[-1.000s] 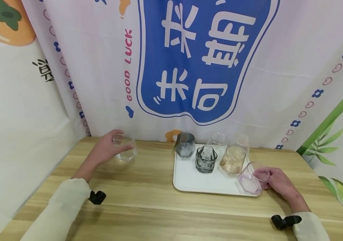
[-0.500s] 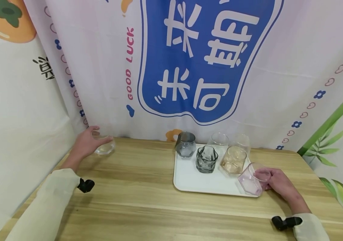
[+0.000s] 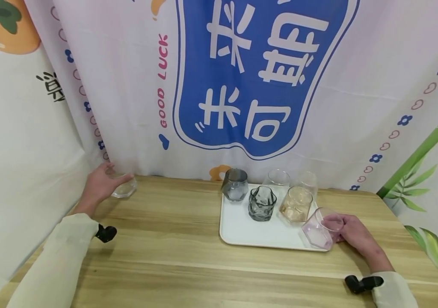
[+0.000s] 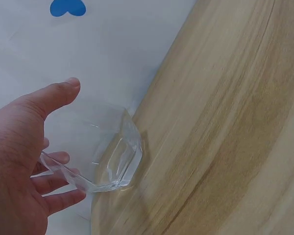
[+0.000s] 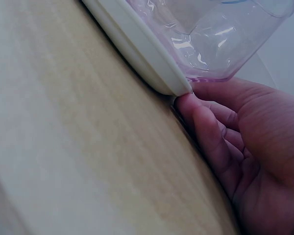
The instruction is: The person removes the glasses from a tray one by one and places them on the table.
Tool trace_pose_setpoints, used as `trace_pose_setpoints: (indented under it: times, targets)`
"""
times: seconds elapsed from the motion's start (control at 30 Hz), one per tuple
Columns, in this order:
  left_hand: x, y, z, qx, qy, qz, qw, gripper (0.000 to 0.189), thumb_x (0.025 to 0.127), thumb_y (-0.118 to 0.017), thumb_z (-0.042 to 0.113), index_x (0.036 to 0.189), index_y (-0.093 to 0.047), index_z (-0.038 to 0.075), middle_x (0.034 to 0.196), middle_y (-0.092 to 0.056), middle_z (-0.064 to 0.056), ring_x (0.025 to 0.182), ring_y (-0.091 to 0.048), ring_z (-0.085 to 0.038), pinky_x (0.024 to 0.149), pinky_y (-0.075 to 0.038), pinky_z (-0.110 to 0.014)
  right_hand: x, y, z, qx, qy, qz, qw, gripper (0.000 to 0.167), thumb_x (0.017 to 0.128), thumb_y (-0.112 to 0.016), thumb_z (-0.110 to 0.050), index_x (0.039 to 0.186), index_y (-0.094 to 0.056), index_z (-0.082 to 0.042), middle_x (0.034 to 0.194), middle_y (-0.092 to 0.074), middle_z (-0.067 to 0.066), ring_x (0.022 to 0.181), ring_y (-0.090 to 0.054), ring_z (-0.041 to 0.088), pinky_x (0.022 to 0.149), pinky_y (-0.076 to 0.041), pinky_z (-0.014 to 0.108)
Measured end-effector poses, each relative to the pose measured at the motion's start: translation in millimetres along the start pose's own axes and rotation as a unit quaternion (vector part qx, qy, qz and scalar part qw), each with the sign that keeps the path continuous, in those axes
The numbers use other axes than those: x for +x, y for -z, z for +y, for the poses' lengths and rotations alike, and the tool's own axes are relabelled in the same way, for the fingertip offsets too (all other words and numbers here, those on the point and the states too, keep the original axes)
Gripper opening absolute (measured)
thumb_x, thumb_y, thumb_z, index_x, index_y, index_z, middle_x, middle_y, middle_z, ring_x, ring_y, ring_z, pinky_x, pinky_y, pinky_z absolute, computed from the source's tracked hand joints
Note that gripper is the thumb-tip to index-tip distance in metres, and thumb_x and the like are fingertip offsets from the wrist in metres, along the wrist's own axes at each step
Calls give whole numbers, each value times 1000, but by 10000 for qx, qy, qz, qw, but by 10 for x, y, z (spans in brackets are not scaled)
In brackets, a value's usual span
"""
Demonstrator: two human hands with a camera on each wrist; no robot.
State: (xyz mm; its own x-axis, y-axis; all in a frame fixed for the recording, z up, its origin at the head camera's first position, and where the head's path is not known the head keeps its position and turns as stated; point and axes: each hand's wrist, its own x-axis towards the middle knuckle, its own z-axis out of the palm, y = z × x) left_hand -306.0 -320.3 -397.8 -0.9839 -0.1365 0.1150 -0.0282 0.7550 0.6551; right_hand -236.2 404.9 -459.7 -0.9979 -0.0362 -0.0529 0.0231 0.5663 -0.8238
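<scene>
At the table's far left corner, my left hand [image 3: 101,184] is curved around a clear glass [image 4: 115,156], thumb on one side and fingers on the other. The base of this glass is at the tabletop, and some fingers show through its wall in the left wrist view. On the right, my right hand [image 3: 359,235] pinches the rim of a white tray [image 5: 147,54] near its front right corner, with the thumb above and curled fingers below. A pink glass [image 3: 316,233] stands on that corner, partly in front of the right fingers.
The tray also bears a smoky faceted glass [image 3: 262,207], an amber glass [image 3: 295,209] and a blue-grey glass [image 3: 235,188]. Clear glasses [image 3: 278,177] stand at its back. A printed curtain [image 3: 138,85] hangs along the rear edge of the wooden table [image 3: 173,239].
My left hand has moved left along the back of the table with the clear glass, shifting only slightly in the last half second. The right hand and tray have stayed put.
</scene>
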Motion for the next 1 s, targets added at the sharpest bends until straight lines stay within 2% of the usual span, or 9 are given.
trace_pose_setpoints:
  times: [0.3,0.7,0.87,1.0]
  targets:
    - [-28,22,-17,-66,46,-76,9999,111,93,-65,65,156,-18,-13,148,-39,-40,135,-36,-58,106,-36,-67,15,3,19,-39,44,18,10000,48,98,-72,-31,123,-67,10,87,-70,8,65,-63,16,59,-57,30]
    - [-17,27,-25,-69,39,-290,9995,115,93,-62,67,157,-9,-13,151,-34,-41,136,-33,-59,107,-33,-68,10,4,7,-107,-8,54,9999,51,97,-73,-33,124,-66,10,86,-71,8,65,-65,17,60,-57,30]
    - [-25,-2,-13,-100,-48,-260,9996,115,94,-60,66,158,-6,-13,153,-29,-42,138,-30,-60,108,-31,-70,3,4,-9,-98,-63,60,9999,53,97,-74,-34,125,-66,10,87,-71,8,65,-64,18,60,-57,30]
    - [-67,-53,28,-51,-183,-40,9998,114,95,-62,64,159,-4,-11,157,-17,-43,141,-22,-61,110,-26,-72,-1,3,-22,-64,-64,60,9999,53,97,-74,-34,125,-66,10,89,-71,9,66,-64,17,61,-57,30]
